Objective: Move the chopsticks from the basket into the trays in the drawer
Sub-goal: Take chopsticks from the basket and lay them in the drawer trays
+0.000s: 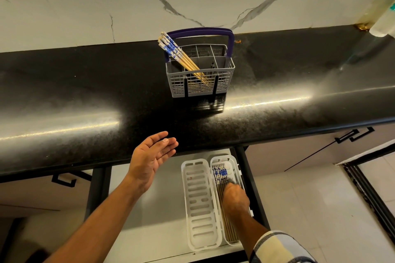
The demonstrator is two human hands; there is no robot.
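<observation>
A grey cutlery basket [222, 83] with a dark blue handle stands on the black counter. Several wooden chopsticks [181, 56] with blue-and-white tops lean to the left inside it. Below, in the open drawer [156, 209], lie two white slotted trays. The left tray [199, 203] holds nothing. The right tray [236, 163] holds several chopsticks [221, 174]. My right hand [235, 200] reaches down into the right tray, fingers on the chopsticks there; its grip is hidden. My left hand [150, 159] hovers palm up at the counter's front edge, fingers relaxed, holding nothing.
The black counter [85, 96] overhangs the back of the drawer. Cabinet fronts with black handles [354, 134] flank the drawer. A pale bottle [384, 19] stands at the far right against the marble wall. Tiled floor shows at the lower right.
</observation>
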